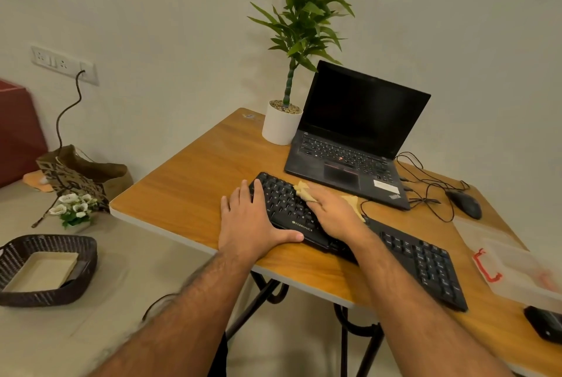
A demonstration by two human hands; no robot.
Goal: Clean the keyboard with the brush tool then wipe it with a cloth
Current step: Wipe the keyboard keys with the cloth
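A black keyboard (419,258) lies slanted across the wooden table (188,188). My left hand (252,221) rests flat on the keyboard's left end, fingers straight and the thumb along its front edge. My right hand (333,212) presses a yellow cloth (302,189) onto the keys near the middle-left. The cloth sticks out past the fingertips, and another part shows behind the hand toward the laptop. No brush tool is visible.
An open black laptop (349,145) and a potted plant (281,125) stand behind the keyboard. A mouse (465,203) with tangled cable lies at right. A clear plastic box (523,270) and a dark object (544,326) sit near the right edge. A woven basket (45,270) sits at left.
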